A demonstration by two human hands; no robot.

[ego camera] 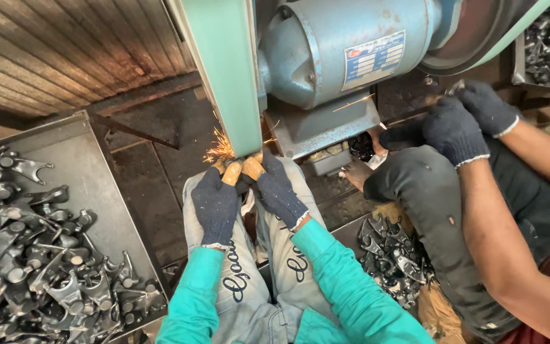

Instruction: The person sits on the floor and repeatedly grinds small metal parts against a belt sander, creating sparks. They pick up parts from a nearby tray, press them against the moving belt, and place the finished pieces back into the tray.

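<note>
My left hand (216,202) and my right hand (279,190), both in dark knit gloves with orange fingertip covers, meet at the lower end of a green belt-grinder arm (224,70). Together they pinch a small metal part (242,167) against the belt; the part is mostly hidden by my fingers. Orange sparks (219,150) fly off to the left of the contact point. My sleeves are teal, and my knees in grey trousers sit directly under my hands.
A grey tray (84,165) of several dark forged metal parts (33,255) lies at left. A blue electric motor (345,48) sits above. At right a co-worker's gloved hands (459,124) work beside another pile of parts (389,251).
</note>
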